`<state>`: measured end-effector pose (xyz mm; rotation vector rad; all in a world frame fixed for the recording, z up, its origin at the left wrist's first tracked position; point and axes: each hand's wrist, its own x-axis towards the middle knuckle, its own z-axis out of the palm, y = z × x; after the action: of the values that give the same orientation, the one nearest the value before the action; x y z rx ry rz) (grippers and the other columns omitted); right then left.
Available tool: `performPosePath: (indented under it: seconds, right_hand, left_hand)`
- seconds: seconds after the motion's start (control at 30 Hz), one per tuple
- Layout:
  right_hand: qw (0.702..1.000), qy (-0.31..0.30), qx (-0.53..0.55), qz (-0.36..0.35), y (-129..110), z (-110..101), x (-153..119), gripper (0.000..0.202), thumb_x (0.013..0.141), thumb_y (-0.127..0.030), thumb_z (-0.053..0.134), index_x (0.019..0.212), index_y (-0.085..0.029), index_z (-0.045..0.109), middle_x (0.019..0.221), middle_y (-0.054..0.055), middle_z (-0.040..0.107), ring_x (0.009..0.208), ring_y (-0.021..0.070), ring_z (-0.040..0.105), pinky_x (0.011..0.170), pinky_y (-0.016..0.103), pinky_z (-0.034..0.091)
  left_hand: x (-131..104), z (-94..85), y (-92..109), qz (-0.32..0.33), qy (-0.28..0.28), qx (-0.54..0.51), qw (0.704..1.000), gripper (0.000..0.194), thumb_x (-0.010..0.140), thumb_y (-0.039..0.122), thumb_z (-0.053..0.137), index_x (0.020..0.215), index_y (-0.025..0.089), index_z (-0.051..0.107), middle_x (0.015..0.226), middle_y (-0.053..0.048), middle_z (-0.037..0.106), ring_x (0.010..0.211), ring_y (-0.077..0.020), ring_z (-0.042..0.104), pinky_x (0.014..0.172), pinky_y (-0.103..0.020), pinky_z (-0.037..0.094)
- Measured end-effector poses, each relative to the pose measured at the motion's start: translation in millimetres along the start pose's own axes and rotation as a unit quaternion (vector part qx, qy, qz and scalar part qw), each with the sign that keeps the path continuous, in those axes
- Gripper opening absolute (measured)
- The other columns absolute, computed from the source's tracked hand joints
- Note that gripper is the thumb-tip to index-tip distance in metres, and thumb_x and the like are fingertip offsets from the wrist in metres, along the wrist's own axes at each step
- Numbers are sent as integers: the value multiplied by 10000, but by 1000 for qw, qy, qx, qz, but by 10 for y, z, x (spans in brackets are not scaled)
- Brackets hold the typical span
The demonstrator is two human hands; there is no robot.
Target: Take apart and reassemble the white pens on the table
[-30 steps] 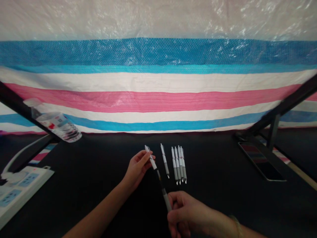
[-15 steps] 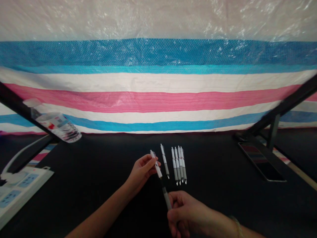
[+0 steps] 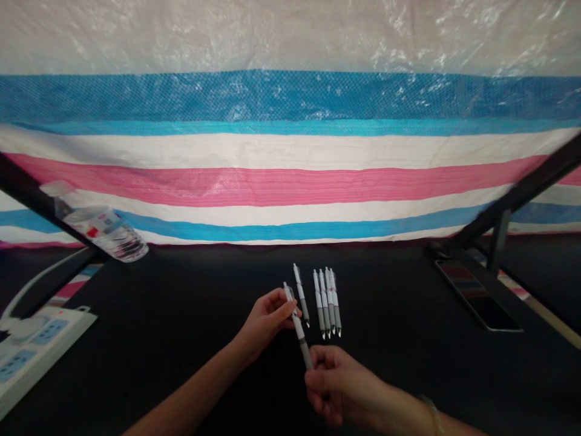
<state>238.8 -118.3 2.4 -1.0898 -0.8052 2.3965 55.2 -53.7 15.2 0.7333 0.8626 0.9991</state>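
Newly closed up, a pen [image 3: 301, 337] looks almost whole, left hand [image 3: 267, 318] pinching its white barrel [image 3: 298, 326], right hand [image 3: 338, 378] clamped on its grey grip [image 3: 306, 356].

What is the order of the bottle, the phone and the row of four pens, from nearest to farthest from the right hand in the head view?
From the right hand:
1. Four pens, just ahead of it.
2. Phone, to the right.
3. Bottle, far left.
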Motion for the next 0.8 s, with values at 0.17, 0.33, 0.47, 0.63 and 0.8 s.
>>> performPosePath:
  seconds: [0.17,0.33,0.47,0.63,0.8]
  right_hand:
    - [999,-23,42,-6,51,-47,40,484,707,-523,811,873,-168,527,569,-13,625,406,84,506,379,177,336]
    - [994,-78,81,-10,73,-110,81,548,832,-585,663,1038,-80,605,743,105,715,570,150,652,451,205,427]
    - [994,-82,69,-17,74,-114,77,521,863,-597,623,1112,-150,521,773,99,745,618,172,692,450,181,434]
    - [995,-77,57,-32,92,-102,91,478,791,-553,742,950,-187,479,621,25,685,465,119,597,404,163,398]
    - [994,-82,71,-28,67,-96,83,579,837,-632,629,1060,-100,570,698,90,706,542,154,641,432,200,440]
  left_hand:
    - [-2,-6,7,-6,-4,-6,1000,339,679,379,890,746,138,661,722,-45,716,665,-133,661,645,-236,556]
    - [5,-18,30,0,6,0,1000,339,675,384,892,774,133,686,725,-54,721,675,-144,668,649,-239,550]
    - [8,-23,42,8,30,-1,1000,347,651,385,905,768,139,689,724,-40,717,682,-143,670,644,-236,552]
    - [12,-37,28,7,23,2,1000,333,674,377,894,787,142,687,742,-46,726,698,-148,677,645,-235,557]
    - [23,-42,26,9,30,-2,1000,347,659,388,900,780,137,692,724,-43,715,683,-140,665,638,-227,549]
